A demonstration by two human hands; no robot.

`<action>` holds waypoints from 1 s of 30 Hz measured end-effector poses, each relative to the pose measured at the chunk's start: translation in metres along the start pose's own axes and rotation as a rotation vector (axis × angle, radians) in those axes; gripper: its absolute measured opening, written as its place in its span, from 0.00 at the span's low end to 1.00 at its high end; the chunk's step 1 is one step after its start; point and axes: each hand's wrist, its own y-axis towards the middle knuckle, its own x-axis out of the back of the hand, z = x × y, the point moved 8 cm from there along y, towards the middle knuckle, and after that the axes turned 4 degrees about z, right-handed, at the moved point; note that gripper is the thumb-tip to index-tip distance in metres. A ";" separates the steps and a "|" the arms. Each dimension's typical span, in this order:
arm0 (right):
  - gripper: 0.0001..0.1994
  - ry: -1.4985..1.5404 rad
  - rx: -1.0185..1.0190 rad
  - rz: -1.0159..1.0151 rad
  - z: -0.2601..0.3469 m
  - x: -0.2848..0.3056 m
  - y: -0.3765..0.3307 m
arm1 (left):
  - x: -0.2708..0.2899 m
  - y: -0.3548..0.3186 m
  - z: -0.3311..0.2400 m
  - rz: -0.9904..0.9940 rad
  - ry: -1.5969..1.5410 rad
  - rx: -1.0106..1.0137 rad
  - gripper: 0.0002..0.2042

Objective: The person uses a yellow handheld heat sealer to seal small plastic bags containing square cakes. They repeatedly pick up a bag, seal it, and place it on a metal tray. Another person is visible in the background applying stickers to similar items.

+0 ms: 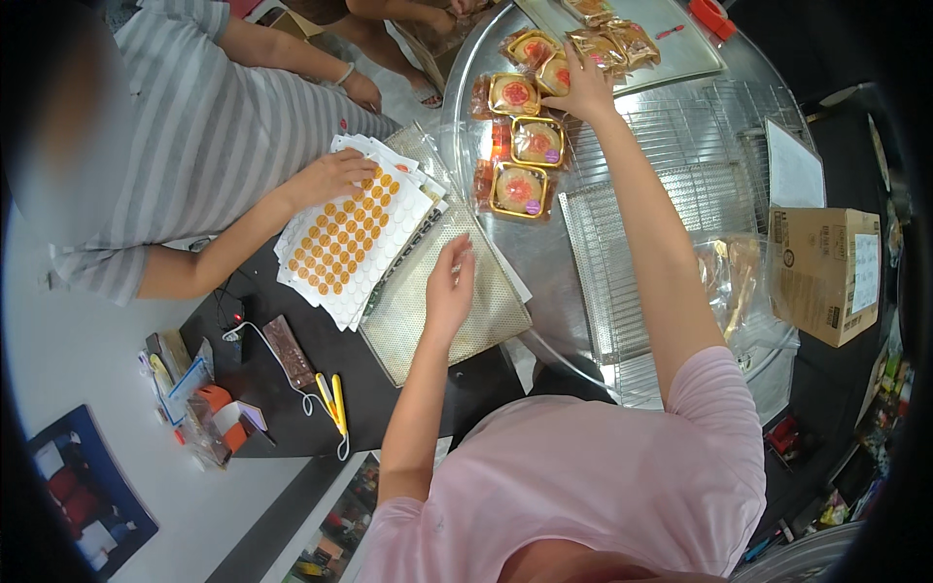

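My right hand (586,89) reaches across the round metal table, its thumb and fingers spread around a wrapped pastry (554,74). That pastry is pale and round with a red stamp, in a gold tray inside clear wrapping. More wrapped pastries lie beside it, running toward me; the nearest pastry (519,188) and the one beyond it (537,142) carry small purple stickers. Over a perforated metal tray (418,340), my left hand (451,288) hovers with loosely bent fingers and no visible object in it. Sheets of round orange stickers (352,233) lie left of this hand.
A co-worker's hand (340,175) rests on the sticker sheets. Wire racks (671,136) cover the table's right side, near a cardboard box (826,272). Golden packets (622,44) lie at the far end. Yellow-handled scissors (333,403) and a cable sit on the dark table.
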 end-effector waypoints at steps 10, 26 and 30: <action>0.42 0.056 -0.226 0.031 -0.044 -0.013 -0.066 | -0.096 -0.034 0.058 0.308 -0.738 0.606 0.24; 0.36 0.204 -0.160 0.040 -0.043 -0.009 -0.015 | -0.112 0.108 0.035 0.230 -1.044 0.580 0.21; 0.30 0.195 -0.233 -0.129 -0.081 0.003 -0.015 | -0.111 0.122 0.039 0.261 -0.975 0.560 0.23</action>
